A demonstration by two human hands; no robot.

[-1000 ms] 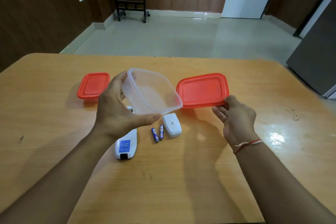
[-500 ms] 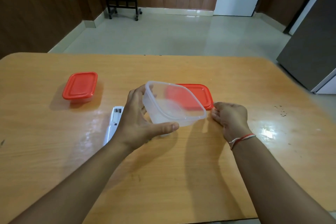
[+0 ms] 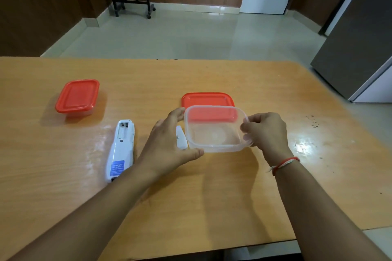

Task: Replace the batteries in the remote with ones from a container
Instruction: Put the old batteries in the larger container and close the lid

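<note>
remote (image 3: pixel 121 150): blue label, unreadable | clear container (image 3: pixel 216 131): both hands' grip

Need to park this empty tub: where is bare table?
Bare patches: right of the right hand, toward the table edge, and the near strip in front of both forearms. Crowded: between the remote, battery cover, clear tub and loose red lid.
</note>
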